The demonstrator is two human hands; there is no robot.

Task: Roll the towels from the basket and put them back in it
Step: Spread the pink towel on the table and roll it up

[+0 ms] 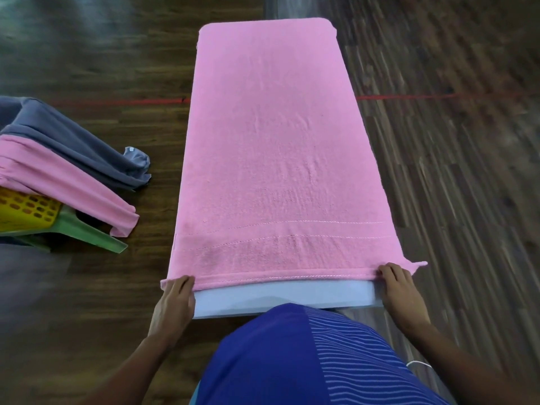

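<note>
pink towel [277, 147] hides most of the table [286, 296] — basket [26, 211] cut off left.

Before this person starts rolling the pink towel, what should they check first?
1. The pink towel lies flat on the table: ok.
2. The left hand grips the near hem: ok.
3. The right hand grips the near hem: ok.
4. The near hem runs straight between the hands: ok.
5. Room in the basket for the roll: cannot tell; a grey towel and a second pink towel drape over it.
</note>
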